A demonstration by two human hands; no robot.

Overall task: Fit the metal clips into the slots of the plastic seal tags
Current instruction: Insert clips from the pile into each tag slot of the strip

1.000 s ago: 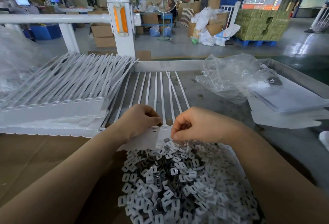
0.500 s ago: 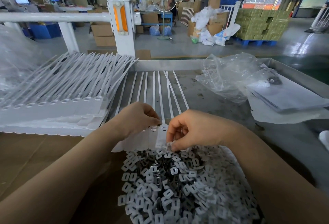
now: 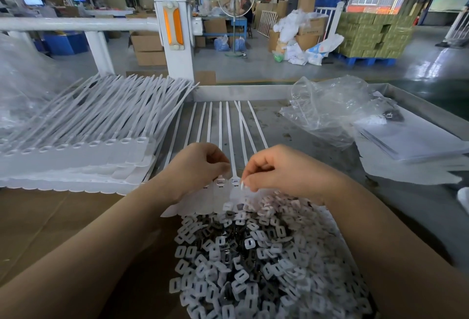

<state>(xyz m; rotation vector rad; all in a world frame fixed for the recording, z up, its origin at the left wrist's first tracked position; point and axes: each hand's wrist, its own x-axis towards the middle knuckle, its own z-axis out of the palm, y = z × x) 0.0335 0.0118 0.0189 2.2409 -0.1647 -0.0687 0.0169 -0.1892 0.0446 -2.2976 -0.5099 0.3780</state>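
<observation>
A strip of joined white plastic seal tags (image 3: 221, 195) lies flat before me, its long tails (image 3: 229, 125) running away across the metal table. My left hand (image 3: 196, 169) rests curled on the tag heads and pinches the strip at the slots. My right hand (image 3: 280, 170) is curled beside it, fingertips pinched at the rightmost tag head; whether a clip sits between them is hidden. A big heap of small metal clips (image 3: 253, 252) lies just below both hands.
A tall stack of white seal tag strips (image 3: 76, 156) fills the left. Crumpled clear plastic bags (image 3: 330, 110) and flat white sheets (image 3: 411, 141) lie at the right. The table rim (image 3: 241, 90) runs along the back, and brown cardboard (image 3: 50, 222) covers the near left.
My right hand has lifted from the clip heap up to the rightmost tag head. The left hand has stayed on the strip.
</observation>
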